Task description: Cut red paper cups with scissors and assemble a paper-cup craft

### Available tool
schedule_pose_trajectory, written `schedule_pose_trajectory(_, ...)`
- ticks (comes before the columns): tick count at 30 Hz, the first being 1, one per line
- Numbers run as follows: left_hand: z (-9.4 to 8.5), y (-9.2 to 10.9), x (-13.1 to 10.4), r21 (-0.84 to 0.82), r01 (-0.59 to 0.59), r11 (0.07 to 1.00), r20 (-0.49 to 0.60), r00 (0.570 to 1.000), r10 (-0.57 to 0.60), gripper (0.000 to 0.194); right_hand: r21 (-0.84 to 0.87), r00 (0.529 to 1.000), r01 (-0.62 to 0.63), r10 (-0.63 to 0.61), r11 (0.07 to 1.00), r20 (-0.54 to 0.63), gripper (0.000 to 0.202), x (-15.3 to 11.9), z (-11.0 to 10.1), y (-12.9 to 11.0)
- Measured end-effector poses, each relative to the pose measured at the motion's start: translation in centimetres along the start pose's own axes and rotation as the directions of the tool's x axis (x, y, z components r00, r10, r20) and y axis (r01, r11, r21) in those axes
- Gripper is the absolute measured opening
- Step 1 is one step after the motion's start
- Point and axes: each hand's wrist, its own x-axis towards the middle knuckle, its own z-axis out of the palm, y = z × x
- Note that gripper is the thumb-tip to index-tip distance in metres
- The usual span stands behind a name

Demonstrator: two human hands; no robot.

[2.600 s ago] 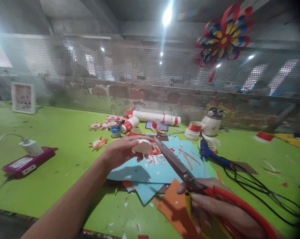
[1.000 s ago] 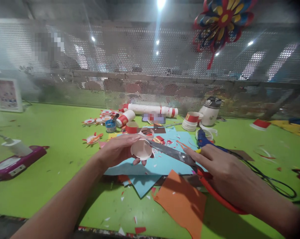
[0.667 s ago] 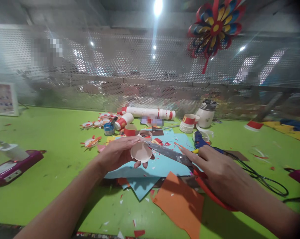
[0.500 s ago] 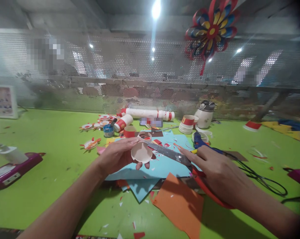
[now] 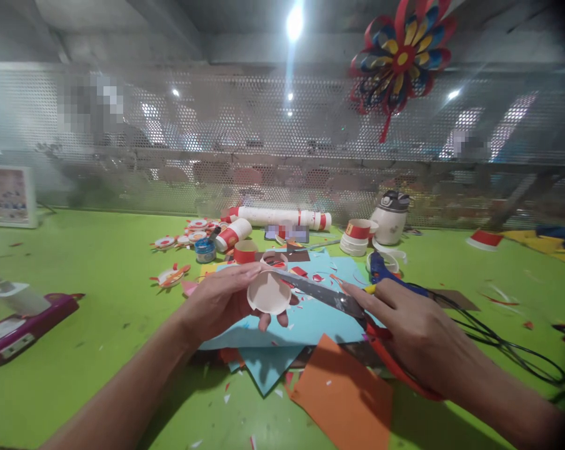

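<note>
Between the thumb and fingers of my left hand (image 5: 229,300) is a round white paper cup bottom (image 5: 269,294), its hollow side facing me. My right hand (image 5: 404,319) is wrapped round the red handles of a pair of scissors (image 5: 329,294). The scissor blades point left and their tips lie at the upper rim of the cup bottom. Below both hands lies light blue paper (image 5: 310,325) strewn with red and white scraps. An orange sheet (image 5: 348,394) lies nearer to me.
Farther back are a red-and-white paper cup (image 5: 234,234), a blue jar (image 5: 205,250), stacked cup pieces (image 5: 356,237) and a white bottle (image 5: 390,219). A blue glue gun (image 5: 385,269) with a black cord lies right. A purple power strip (image 5: 29,325) sits left.
My hands keep almost the same pose, with the scissors still at the cup bottom's rim. The whole view has shifted slightly down and to the right.
</note>
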Motion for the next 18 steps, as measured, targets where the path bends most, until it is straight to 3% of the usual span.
schedule_pose_trajectory(18, -0.49, -0.36, 0.19, -0.014, 0.1, 0.995, -0.005, 0.995, -0.1, 0.04, 0.007, 0.999, 0.017, -0.017, 1.0, 0.029, 0.038, 0.14, -0.48, 0.65)
